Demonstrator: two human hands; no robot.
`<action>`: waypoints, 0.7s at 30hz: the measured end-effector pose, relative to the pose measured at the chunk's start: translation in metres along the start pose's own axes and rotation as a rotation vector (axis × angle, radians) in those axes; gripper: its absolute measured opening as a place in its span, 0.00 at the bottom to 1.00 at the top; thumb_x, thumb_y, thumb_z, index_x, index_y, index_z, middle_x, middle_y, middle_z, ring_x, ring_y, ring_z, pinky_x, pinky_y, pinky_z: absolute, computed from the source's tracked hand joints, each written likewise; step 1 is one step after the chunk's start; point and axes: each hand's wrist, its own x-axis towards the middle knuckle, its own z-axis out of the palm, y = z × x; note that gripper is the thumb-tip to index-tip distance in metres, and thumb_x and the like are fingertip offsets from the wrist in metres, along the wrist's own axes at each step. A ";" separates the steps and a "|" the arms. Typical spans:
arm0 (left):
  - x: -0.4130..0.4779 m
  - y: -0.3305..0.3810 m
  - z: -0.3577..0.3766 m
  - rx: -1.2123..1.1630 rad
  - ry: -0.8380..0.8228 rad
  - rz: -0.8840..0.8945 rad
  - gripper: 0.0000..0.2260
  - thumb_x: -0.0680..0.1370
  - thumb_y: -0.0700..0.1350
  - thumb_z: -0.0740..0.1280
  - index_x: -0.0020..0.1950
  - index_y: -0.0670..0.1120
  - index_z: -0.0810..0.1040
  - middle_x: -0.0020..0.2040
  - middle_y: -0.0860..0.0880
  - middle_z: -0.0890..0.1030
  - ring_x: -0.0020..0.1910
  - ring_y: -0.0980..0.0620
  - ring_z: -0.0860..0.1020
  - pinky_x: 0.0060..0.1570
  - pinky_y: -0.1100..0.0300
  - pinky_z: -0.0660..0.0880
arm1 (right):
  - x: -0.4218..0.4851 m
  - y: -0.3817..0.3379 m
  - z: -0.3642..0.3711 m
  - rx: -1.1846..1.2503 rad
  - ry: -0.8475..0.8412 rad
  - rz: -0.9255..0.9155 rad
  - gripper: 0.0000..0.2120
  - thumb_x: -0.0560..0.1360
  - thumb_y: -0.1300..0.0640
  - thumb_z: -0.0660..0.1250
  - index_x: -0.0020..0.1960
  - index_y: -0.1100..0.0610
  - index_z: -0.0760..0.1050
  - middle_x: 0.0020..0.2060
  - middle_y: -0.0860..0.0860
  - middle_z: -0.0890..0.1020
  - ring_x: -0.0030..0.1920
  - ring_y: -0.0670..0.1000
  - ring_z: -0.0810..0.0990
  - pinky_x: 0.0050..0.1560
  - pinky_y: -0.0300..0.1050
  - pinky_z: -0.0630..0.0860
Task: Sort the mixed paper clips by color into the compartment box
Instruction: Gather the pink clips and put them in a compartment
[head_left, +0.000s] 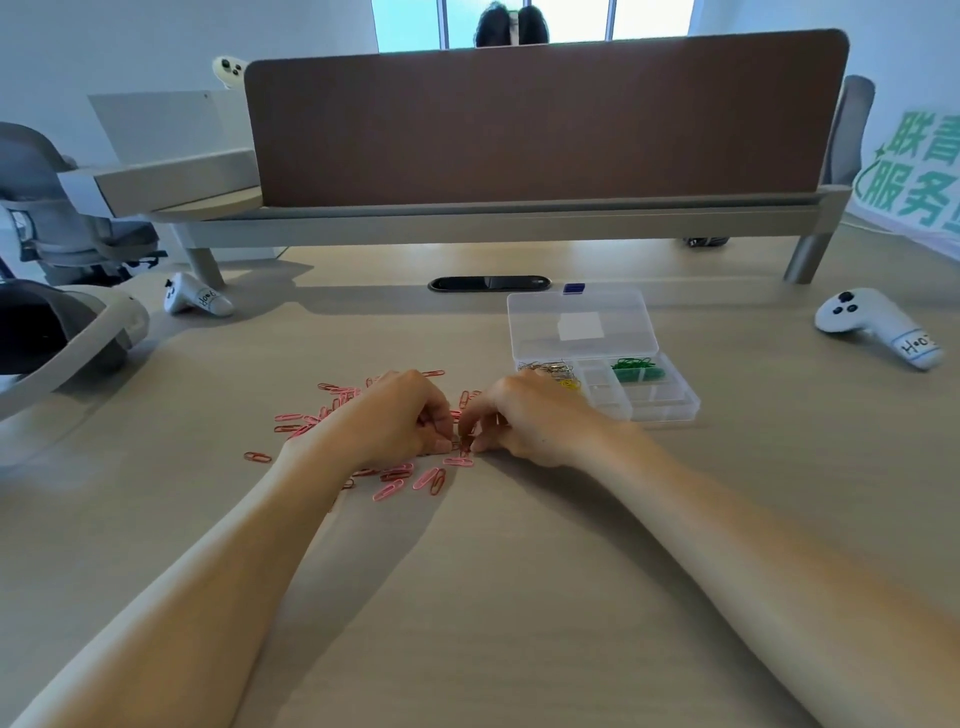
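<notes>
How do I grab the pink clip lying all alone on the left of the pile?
Probably best from straight above. Pinch the lone pink clip across its two long sides, near the middle. It lies flat on the desk with bare space around it, so fingertips should fit on either side.

I see bright daylight from the window (410, 23) behind the divider (545, 119). Soft shadows fall toward me across the desk (519, 597). The edges bend strongly and fine detail looks slightly soft.
</notes>
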 end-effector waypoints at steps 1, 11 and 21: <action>0.000 0.000 0.000 0.005 0.002 -0.005 0.03 0.71 0.44 0.75 0.41 0.51 0.83 0.38 0.53 0.81 0.39 0.55 0.78 0.40 0.65 0.73 | 0.002 -0.002 0.000 -0.010 -0.011 -0.003 0.10 0.74 0.54 0.71 0.54 0.45 0.82 0.45 0.45 0.84 0.45 0.47 0.76 0.55 0.46 0.69; 0.000 0.000 -0.001 0.054 -0.044 0.019 0.01 0.74 0.42 0.72 0.42 0.48 0.82 0.40 0.50 0.82 0.42 0.51 0.79 0.44 0.58 0.77 | 0.009 -0.013 -0.003 -0.116 -0.121 0.030 0.06 0.76 0.58 0.68 0.43 0.48 0.75 0.40 0.45 0.79 0.51 0.53 0.76 0.59 0.53 0.64; 0.001 -0.004 0.002 0.079 0.027 0.041 0.08 0.75 0.40 0.70 0.38 0.52 0.77 0.38 0.56 0.78 0.38 0.57 0.75 0.38 0.64 0.70 | 0.002 -0.011 0.000 -0.245 -0.029 -0.062 0.05 0.75 0.62 0.65 0.47 0.55 0.79 0.45 0.51 0.83 0.49 0.56 0.79 0.55 0.50 0.71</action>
